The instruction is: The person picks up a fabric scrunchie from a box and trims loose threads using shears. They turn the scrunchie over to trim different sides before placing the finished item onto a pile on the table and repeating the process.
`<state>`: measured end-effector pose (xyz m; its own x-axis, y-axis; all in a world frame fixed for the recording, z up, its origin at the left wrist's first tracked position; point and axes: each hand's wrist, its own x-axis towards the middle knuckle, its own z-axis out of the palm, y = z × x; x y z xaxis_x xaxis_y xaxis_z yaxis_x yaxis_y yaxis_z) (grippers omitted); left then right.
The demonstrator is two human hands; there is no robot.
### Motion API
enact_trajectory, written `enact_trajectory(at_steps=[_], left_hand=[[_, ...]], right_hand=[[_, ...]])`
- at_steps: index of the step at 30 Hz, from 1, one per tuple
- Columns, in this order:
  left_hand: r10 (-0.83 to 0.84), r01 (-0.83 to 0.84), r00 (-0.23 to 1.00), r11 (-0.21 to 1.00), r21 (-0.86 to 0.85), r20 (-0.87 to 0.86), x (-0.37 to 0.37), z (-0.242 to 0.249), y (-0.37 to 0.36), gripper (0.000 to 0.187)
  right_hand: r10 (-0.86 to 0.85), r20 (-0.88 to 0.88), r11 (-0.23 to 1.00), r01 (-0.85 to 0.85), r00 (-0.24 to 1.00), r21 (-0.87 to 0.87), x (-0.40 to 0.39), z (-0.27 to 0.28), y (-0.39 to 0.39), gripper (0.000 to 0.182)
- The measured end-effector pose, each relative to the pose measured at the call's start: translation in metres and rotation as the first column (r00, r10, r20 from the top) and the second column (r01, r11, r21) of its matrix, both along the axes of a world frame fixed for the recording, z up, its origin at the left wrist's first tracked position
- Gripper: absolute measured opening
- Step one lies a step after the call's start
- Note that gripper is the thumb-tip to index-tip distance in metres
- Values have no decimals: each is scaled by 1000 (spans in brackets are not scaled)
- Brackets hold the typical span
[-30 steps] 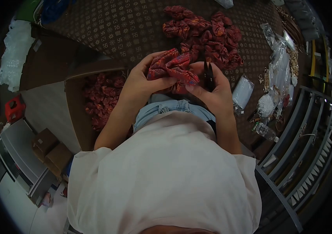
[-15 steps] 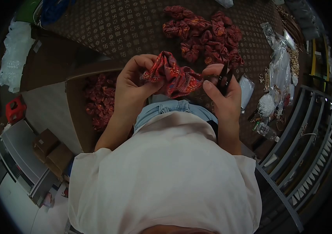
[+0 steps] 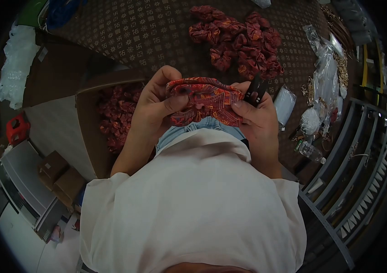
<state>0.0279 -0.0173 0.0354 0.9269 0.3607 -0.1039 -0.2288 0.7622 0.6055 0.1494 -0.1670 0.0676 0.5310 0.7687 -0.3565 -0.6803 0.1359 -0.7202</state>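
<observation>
Cloth (image 3: 209, 101), red-patterned, right of carton (image 3: 86, 129) | left hand (image 3: 152, 103) and right hand (image 3: 262, 119) pinch its ends (some fingertips hidden behind it) | black tool (image 3: 254, 93) in right hand, kind unclear | carton holds red bunches (image 3: 114, 116), partly hidden by forearm (image 3: 129, 152)

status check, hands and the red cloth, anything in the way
Left hand and right hand both gripping red cloth between them. Possible snag: black tool, also in right hand, beside cloth. Cloth pile lies beyond.
</observation>
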Motion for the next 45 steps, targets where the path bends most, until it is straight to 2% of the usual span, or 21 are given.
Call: enact_trajectory(at_steps=[2,5,8,11,14,17,18,19,20,22,23,25,26,28,29,31,32,34,37,41,45], left_hand=[[5,-4,999,1000,20,-46,-2,4,0,23],[5,0,997,997,71,-71,-6,7,-1,27],[3,6,995,996,88,-101,-4,15,-1,35],[-44,50,990,998,43,-137,-1,24,0,49],[-26,24,997,999,-23,-79,0,23,-2,62],[109,-108,994,987,117,-7,1,13,-9,72],[148,-143,989,889,436,24,1,10,-9,68],[174,-169,983,689,704,66,1,7,-9,64],[176,-171,982,689,704,66,2,4,-11,64],[248,-162,968,509,845,36,5,-1,-15,47],[251,-164,967,510,845,36,4,-1,-14,47],[193,-127,980,802,584,-53,2,1,-10,27],[194,-128,979,803,583,-53,1,6,-8,27],[173,-47,971,814,579,-164,-1,17,-4,19],[176,-50,971,814,578,-164,-1,16,-4,19],[114,-55,986,910,412,-120,-1,12,-3,15],[112,-53,987,910,411,-120,0,14,-4,15],[81,-24,989,916,400,-126,1,19,-6,14],[14,54,992,840,540,-122,-2,20,-3,11],[-22,99,988,841,532,-150,-6,26,-1,12],[30,46,991,840,541,-131,-3,28,-2,12]], right_hand=[[2,-39,999,0,999,46,-1,-4,-1,21],[-3,151,992,-16,989,124,-2,-6,-1,20],[-12,101,998,5,995,70,2,-3,-3,20],[2,-86,999,1,996,38,7,-6,-4,18],[-148,-207,988,135,967,-78,8,-4,1,16],[-22,-305,995,52,952,91,13,-9,1,15],[-48,-322,995,75,946,71,12,-9,2,15],[-75,-339,994,98,938,51,12,-9,2,15],[-72,-339,994,95,938,51,12,-9,2,15],[-60,-431,994,94,900,58,11,-10,1,14],[-59,-431,994,92,901,57,11,-14,0,14],[-58,-277,991,89,959,102,10,-24,-4,24],[-57,-277,991,88,959,101,10,-22,-3,24],[-210,130,967,226,969,-120,11,-12,2,23],[-207,130,967,223,970,-121,11,-9,2,23],[-277,579,906,409,767,-108,9,-4,1,30],[-278,579,905,410,766,-109,11,-1,1,30],[-120,827,974,227,550,-9,14,4,-2,30],[19,856,993,93,517,-78,11,14,2,27],[139,846,990,-91,516,-107,9,14,7,23],[140,701,990,-118,700,-79,4,8,4,16]])
